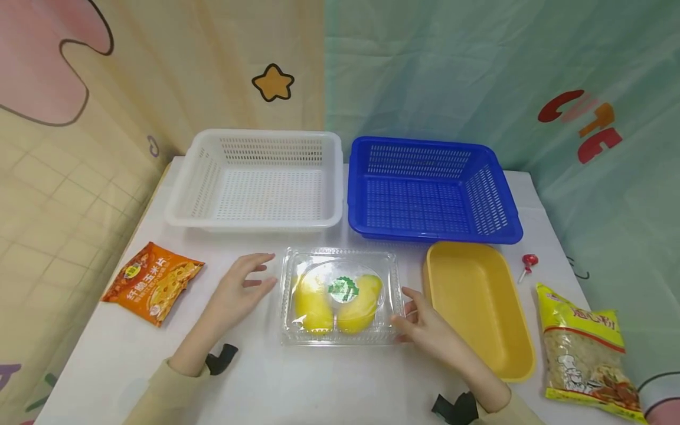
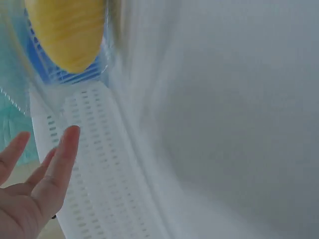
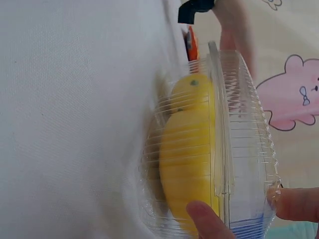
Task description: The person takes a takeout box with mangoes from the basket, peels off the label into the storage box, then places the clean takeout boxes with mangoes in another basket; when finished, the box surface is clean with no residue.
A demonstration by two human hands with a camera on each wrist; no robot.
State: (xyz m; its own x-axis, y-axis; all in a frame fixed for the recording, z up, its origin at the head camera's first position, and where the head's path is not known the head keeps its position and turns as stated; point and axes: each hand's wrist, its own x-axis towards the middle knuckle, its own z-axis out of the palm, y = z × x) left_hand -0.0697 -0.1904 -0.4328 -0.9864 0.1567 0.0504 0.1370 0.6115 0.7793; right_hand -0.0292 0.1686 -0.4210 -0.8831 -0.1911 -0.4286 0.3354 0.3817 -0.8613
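A clear plastic clamshell box holds two yellow mangoes and lies on the white table in the middle of the head view. Its lid carries a round green-and-white sticker. My left hand is just left of the box, fingers spread and apart from it. At the box's right edge is my right hand, thumb and forefinger held apart. In the right wrist view the thumb overlaps the box's lower side and a fingertip is right at the lid.
A white basket and a blue basket stand at the back. Right of the box are a yellow tray, a red lollipop and a yellow food bag. An orange snack packet lies at the left.
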